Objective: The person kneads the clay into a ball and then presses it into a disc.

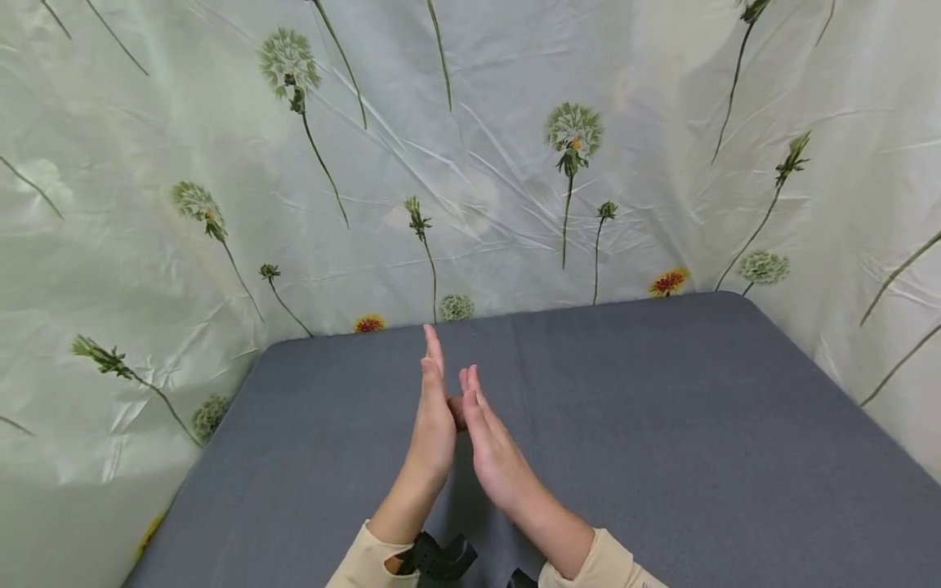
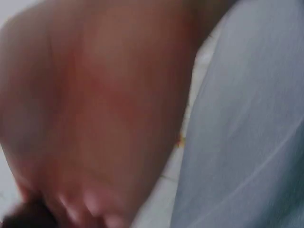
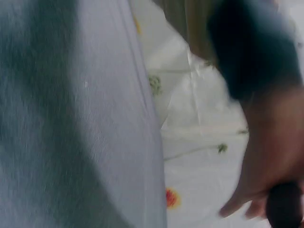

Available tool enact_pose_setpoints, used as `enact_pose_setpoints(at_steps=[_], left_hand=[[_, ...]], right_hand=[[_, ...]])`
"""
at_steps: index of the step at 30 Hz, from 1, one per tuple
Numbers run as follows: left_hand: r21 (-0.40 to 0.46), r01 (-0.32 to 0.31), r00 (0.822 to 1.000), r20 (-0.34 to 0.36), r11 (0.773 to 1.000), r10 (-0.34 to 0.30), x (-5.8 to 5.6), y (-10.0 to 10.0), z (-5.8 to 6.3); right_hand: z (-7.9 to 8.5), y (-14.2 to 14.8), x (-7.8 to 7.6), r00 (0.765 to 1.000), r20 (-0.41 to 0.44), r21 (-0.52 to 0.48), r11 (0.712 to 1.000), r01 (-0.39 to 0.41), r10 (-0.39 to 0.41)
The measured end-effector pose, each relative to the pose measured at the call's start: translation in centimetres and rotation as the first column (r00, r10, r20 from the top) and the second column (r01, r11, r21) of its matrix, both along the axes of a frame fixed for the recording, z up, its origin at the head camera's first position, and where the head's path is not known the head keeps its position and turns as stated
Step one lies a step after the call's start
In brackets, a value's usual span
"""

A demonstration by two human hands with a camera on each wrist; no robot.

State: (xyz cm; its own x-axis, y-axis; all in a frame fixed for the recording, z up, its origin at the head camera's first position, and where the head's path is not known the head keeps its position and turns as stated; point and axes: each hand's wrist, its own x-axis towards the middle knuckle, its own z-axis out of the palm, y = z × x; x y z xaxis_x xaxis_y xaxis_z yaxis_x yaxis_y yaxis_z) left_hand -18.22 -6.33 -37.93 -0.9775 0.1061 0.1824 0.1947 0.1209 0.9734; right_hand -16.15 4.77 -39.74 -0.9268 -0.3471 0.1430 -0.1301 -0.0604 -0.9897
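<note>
Palm facing palm, my left hand (image 1: pixel 434 425) and right hand (image 1: pixel 496 449) stand over the table with straight fingers pointing up and away. Between them sits a small brown rounded thing (image 1: pixel 457 413), pressed from both sides and mostly hidden by the hands. In the right wrist view the brown thing (image 3: pixel 285 206) looks dark and round below the right palm (image 3: pixel 273 147). Blurred and close, the left palm (image 2: pixel 104 104) fills much of the left wrist view, with a dark edge of the thing at the lower left corner. I cannot tell what kind of thing it is.
A grey cloth-covered table (image 1: pixel 662 425) with rounded far corners lies under the hands. Behind and beside it hangs a pale curtain (image 1: pixel 485 163) printed with dandelions and flowers. A black wrist strap (image 1: pixel 444 559) shows at the left cuff.
</note>
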Motion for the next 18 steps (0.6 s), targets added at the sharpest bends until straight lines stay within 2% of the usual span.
enact_pose_setpoints(at_steps=[2,5,8,10,13,16,18], left_hand=[[0.050,0.005,0.999,0.050,0.999,-0.008,-0.2,-0.3,-0.1],[0.078,0.043,0.995,0.088,0.996,-0.050,0.1,0.3,-0.8],[0.051,0.112,0.991,0.063,0.992,-0.115,1.0,1.5,-1.3],[0.023,0.159,0.986,0.040,0.987,-0.159,1.7,2.1,-1.3],[-0.009,0.171,0.985,-0.027,0.985,-0.171,2.1,2.2,-0.7],[0.002,0.132,0.988,-0.079,0.991,-0.131,1.7,1.5,0.0],[0.029,0.090,0.993,-0.081,0.996,-0.087,1.1,0.7,0.3]], right_hand=[[0.4,-0.2,0.4,0.999,-0.032,0.010,1.000,0.009,-0.009],[0.8,0.3,0.5,0.994,-0.079,0.008,0.997,0.071,-0.070],[1.0,1.4,-0.3,0.985,-0.106,-0.037,0.991,0.132,-0.135],[0.9,2.0,-0.9,0.986,-0.091,-0.075,0.988,0.137,-0.143],[0.6,2.4,-1.4,0.995,-0.056,-0.116,0.991,0.072,-0.079],[0.2,1.7,-1.2,0.999,-0.034,-0.125,0.992,-0.017,0.013],[0.0,1.1,-0.9,0.998,-0.043,-0.113,0.992,-0.057,0.052]])
